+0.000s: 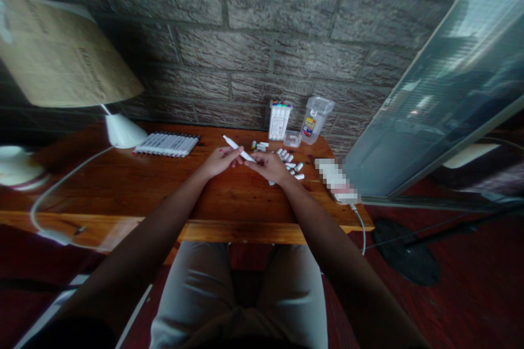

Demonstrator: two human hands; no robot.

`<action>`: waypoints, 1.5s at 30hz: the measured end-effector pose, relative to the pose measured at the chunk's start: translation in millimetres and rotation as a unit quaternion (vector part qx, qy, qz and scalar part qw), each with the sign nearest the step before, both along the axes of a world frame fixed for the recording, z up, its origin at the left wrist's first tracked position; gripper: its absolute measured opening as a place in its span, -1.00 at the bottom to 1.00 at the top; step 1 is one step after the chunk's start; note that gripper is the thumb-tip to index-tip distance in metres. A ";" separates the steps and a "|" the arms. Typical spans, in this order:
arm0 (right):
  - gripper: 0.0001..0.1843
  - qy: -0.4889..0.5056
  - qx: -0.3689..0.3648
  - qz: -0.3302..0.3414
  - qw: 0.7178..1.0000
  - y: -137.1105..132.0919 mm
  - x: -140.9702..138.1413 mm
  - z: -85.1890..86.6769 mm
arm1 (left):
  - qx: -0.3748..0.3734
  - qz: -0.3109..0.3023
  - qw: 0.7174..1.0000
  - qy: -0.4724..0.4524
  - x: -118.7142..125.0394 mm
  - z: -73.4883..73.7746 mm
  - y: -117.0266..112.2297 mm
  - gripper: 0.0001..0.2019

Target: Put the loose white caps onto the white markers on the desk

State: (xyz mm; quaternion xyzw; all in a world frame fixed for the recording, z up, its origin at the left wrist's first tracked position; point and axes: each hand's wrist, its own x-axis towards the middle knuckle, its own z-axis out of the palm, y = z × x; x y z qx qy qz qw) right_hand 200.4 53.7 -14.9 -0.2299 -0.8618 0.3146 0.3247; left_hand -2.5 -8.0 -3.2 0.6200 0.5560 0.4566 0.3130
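Between my two hands, over the middle of the wooden table, is a white marker (232,143), its tip end pointing up and to the left. My left hand (221,161) pinches the marker near its middle. The fingers of my right hand (268,166) close round its lower right end, which they partly hide. Beside and behind my right hand lie several loose white marker caps (299,167). A row of white markers (167,144) lies side by side to the left. A clear case of markers (279,121) with coloured ends stands upright behind the caps.
An open clear plastic container (316,120) and a small clear lid (292,138) stand at the back right. A blurred-out flat device (336,181) with a white cable lies at the table's right edge. At left are a lamp (123,130) and a white cup (18,168). A brick wall rises behind.
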 end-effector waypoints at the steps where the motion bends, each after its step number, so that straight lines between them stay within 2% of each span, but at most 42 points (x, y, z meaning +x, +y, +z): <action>1: -0.60 0.000 -0.001 0.000 1.000 -0.2 0.0 0.2 | 0.000 -0.001 1.000 0.000 -0.3 -0.2 0.1 -0.33; 25: -0.67 0.010 0.008 0.010 1.000 -0.4 0.3 -0.8 | -0.004 0.002 1.000 0.000 -1.2 -1.6 0.9 -0.30; 35: -0.66 -0.023 0.011 -0.036 0.999 -6.3 0.1 6.1 | 0.004 -0.003 1.000 -0.009 -0.5 -1.2 1.0 -0.30; 45: -0.69 -0.019 0.017 -0.017 1.000 -5.0 -0.3 4.6 | 0.001 0.000 1.000 -0.008 1.4 1.2 -0.2 -0.32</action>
